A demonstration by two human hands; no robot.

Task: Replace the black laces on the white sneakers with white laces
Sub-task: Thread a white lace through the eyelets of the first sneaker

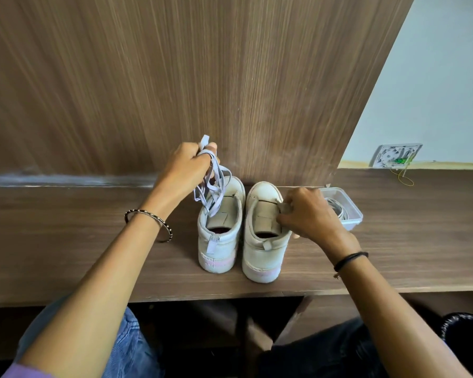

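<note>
- Wood panel (175, 77): upright, right behind the right sneaker's toe. It fills most of the view.
- Desk (66, 241): brown wood top, and the right sneaker stands on it.
- Pale wall (434, 91): behind and to the right of the right sneaker, past the panel edge.
- Right sneaker (262, 257): white and upright, heel toward the person, toe at the panel. No lace shows in it and the tongue is bare.
- Left sneaker (219, 249): just left of the right sneaker and parallel to it, with a narrow gap between them. It faces the same way, also with no lace threaded.
- Right hand (309, 214): on the right sneaker's outer side, fingers curled and clamped on the eyelet flap beside the tongue.
- Left hand (186, 165): up and left of the right sneaker, above the left sneaker's toe. It is closed in a fist around the white laces.
- Clear container (352, 222): on the desk just right of the right sneaker, partly behind the right hand. A pale coiled cord (337, 208) lies inside.
- White laces (212, 192): bunched, with the top end sticking out above the left fist. The loops hang below it, down to the left sneaker's tongue.
- Wall plate (396, 155): far right of the right sneaker, low on the pale wall.
- Beaded bangle (148, 214) on the left wrist, black band (350, 259) on the right wrist.
</note>
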